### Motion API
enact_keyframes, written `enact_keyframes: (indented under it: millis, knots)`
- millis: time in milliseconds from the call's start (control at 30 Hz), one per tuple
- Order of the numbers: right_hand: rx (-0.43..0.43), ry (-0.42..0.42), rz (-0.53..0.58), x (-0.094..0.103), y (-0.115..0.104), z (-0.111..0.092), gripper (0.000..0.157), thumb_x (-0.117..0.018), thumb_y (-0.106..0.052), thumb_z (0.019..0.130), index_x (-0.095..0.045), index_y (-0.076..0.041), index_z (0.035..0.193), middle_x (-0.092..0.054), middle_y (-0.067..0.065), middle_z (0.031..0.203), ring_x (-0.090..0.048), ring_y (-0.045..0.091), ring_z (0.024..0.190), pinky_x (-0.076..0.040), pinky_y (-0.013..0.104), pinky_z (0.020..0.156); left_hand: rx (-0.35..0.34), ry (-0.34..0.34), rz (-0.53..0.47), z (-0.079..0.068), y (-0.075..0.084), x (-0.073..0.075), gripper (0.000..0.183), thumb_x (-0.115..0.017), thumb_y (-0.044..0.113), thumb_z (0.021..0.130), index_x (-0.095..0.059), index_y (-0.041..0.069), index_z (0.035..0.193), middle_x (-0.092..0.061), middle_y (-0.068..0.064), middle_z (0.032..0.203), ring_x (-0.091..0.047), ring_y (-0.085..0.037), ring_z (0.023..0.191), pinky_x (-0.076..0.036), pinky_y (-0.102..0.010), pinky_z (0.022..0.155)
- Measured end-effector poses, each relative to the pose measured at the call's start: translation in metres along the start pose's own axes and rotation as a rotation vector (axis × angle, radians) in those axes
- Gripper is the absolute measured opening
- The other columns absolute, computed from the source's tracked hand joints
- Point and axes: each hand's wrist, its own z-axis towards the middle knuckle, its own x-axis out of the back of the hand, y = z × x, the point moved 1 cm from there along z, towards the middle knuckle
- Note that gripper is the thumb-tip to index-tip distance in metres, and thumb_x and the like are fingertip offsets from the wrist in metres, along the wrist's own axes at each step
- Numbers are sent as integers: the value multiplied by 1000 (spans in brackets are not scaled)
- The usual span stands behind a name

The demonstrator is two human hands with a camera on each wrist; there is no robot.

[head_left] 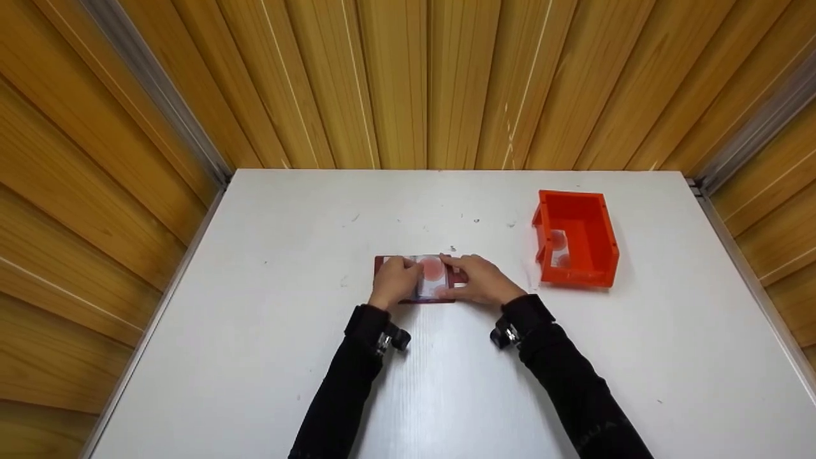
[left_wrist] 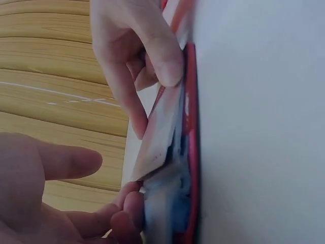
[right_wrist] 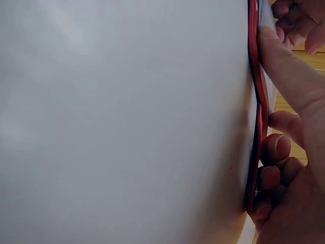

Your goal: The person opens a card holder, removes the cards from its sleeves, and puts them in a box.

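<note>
A dark red card holder lies open on the white table, with clear sleeves inside. Over its right part is a pale card with a pink circle. My right hand pinches this card at its right side, thumb at the near edge and index finger at the far edge. On the left part, my left hand has its fingers curled against the sleeves, while its thumb stands apart in the left wrist view. The card's lower end sits beside the left fingertips. How far it reaches into a sleeve is hidden.
An orange-red open bin stands at the right of the table, with a pale card with pink circles inside it. Wood-look panels wall the back and both sides. Small dark specks mark the tabletop.
</note>
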Motion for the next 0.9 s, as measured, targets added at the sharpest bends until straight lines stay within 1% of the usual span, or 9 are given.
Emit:
enact_keyframes:
  millis: [100,167,267,300,367,500,600,700,900]
  knots:
    - [-2,-5,1,1,0,0,84,-82,-45,87,-48,-8,154,-63,17,140,-59,31,119,-47,49,106,-5,-1,100,0,1,0,30,-61,33,99,-70,9,83,-68,-5,85,-59,-21,77,-46,-34,69]
    - [1,-7,-4,1,1,0,83,-82,-45,88,-48,-9,155,-65,16,139,-59,30,116,-47,48,104,-26,0,173,0,0,-2,34,-61,32,98,-61,15,69,-60,0,72,-53,-17,68,-39,-31,61]
    - [1,-11,-6,0,2,0,82,-82,-44,88,-48,-10,155,-66,15,136,-59,28,111,-47,46,101,-74,-7,245,-1,-1,-4,41,-60,29,98,-51,20,59,-50,5,61,-47,-14,61,-32,-30,55]
    - [2,-10,-9,0,2,0,82,-81,-45,88,-49,-10,155,-67,15,135,-58,27,111,-47,45,100,-87,-8,258,-1,-1,-5,42,-60,28,99,-50,20,60,-49,5,61,-46,-14,61,-32,-30,55]
    - [2,-9,-9,0,2,0,81,-81,-45,88,-49,-11,154,-67,14,133,-58,26,109,-47,43,99,-105,-11,269,-2,-1,-5,39,-61,28,100,-56,18,63,-51,5,64,-47,-14,63,-32,-30,56]
    - [14,-3,-9,-1,1,0,80,-82,-43,88,-50,-10,154,-67,15,132,-57,26,107,-47,42,97,-110,-33,241,-2,-4,-3,28,-60,26,103,-73,12,82,-63,0,78,-51,-16,72,-36,-30,63]
    - [21,-7,2,-1,1,0,80,-83,-38,88,-49,-10,154,-66,15,135,-57,27,109,-47,43,100,-119,-42,179,-1,-9,2,27,-60,23,103,-73,7,86,-63,-2,79,-50,-16,72,-36,-28,64]
    - [20,-16,5,-1,2,0,80,-84,-34,88,-48,-10,155,-65,16,136,-56,27,109,-47,44,102,-133,-37,118,-1,-16,10,27,-59,19,103,-66,6,80,-54,0,74,-47,-15,70,-34,-27,63]
    - [10,-17,-14,0,2,0,83,-84,-38,87,-47,-10,155,-65,15,136,-56,26,108,-47,45,100,-120,4,60,-1,-24,29,27,-57,19,104,-66,5,84,-54,-1,76,-49,-18,73,-37,-29,68]
